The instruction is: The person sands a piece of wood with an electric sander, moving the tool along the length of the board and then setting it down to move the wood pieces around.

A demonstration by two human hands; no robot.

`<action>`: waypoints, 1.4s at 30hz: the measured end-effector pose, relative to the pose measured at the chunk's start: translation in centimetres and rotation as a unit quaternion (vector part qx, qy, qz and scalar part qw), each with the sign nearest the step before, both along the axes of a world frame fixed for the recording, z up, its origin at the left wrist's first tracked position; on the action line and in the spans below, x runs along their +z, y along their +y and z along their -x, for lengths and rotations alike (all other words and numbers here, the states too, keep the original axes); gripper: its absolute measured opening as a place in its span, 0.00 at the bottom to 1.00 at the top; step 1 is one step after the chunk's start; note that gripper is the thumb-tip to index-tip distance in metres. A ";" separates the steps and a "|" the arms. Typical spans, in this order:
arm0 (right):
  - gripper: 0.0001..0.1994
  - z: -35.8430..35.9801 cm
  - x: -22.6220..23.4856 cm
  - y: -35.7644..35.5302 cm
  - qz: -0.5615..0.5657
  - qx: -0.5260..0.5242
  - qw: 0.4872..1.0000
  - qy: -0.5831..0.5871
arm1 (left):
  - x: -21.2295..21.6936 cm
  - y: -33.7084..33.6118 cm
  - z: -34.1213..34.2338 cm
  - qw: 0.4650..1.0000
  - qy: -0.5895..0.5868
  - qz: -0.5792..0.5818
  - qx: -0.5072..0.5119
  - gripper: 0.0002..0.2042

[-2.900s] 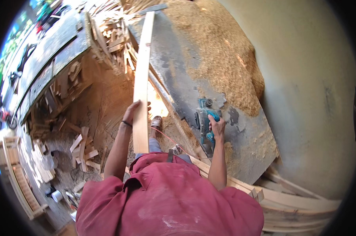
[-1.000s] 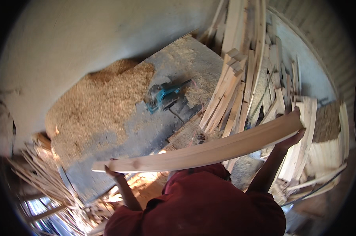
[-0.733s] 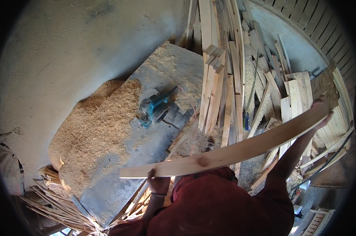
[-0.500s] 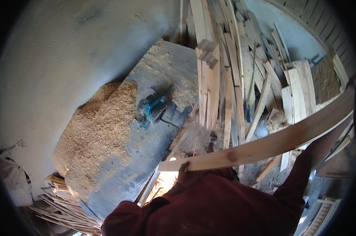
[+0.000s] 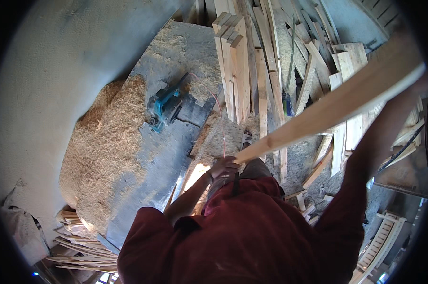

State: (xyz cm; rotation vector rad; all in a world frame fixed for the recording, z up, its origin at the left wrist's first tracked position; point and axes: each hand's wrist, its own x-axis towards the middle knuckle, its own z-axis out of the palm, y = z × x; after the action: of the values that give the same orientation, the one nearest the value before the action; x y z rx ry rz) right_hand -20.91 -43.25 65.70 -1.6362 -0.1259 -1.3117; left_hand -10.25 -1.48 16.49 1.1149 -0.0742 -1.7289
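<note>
A long, pale wooden board point(image 5: 313, 113) slants up through the air in front of me, from near my waist to the upper right. My left hand point(image 5: 224, 167) is at its lower end, with the fingers closed around the edge there. Near the rim of the picture, my right hand point(image 5: 418, 86) grips the board towards its upper end; it is dark and partly smeared, so its fingers show poorly. A teal electric planer point(image 5: 165, 105) lies on the grey worktable point(image 5: 150, 182) to my left, with a thin reddish cord point(image 5: 216, 95) running from it.
Wood shavings point(image 5: 102, 151) are heaped along the worktable's wall side. Stacked planks point(image 5: 235, 66) stand just beyond it, and more loose planks point(image 5: 313, 71) cover the far right. Thin strips point(image 5: 83, 248) lie at the lower left. A slatted wooden piece point(image 5: 377, 241) is at the lower right.
The board has swung from nearly level to a steep slant, its right end rising. My left hand has shifted to its lower end. The view has tilted, showing more of my body.
</note>
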 end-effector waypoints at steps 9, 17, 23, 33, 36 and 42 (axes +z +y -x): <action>0.39 -11.8 -25.8 7.0 -0.084 -0.055 0.992 0.078 | -20.1 28.8 -1.3 0.898 -0.139 -0.396 0.133 0.11; 0.41 -17.7 -37.3 5.4 -0.030 -0.152 0.961 0.228 | -13.3 29.9 9.2 0.895 -0.002 -0.436 0.096 0.14; 0.43 -21.2 -35.8 7.2 0.002 -0.206 0.960 0.187 | -16.4 23.4 12.7 0.888 -0.357 -0.261 -0.128 0.14; 0.46 -20.6 -36.6 4.5 -0.044 -0.119 0.958 0.259 | -2.1 7.9 9.7 0.857 -0.436 -0.269 -0.055 0.18; 0.46 -18.0 -38.1 3.4 -0.119 -0.035 0.973 0.193 | -1.5 7.5 11.0 0.867 -0.402 -0.290 -0.048 0.17; 0.28 -12.3 -63.7 -3.6 -0.340 -0.257 0.823 0.375 | -3.6 12.1 14.9 0.896 -0.248 -0.368 -0.010 0.16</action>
State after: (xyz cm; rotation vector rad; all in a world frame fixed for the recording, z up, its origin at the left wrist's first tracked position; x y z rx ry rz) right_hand -8.61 -46.82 2.02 -1.4482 1.2026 -0.8111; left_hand -25.18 10.64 12.90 2.1062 0.2803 -1.4681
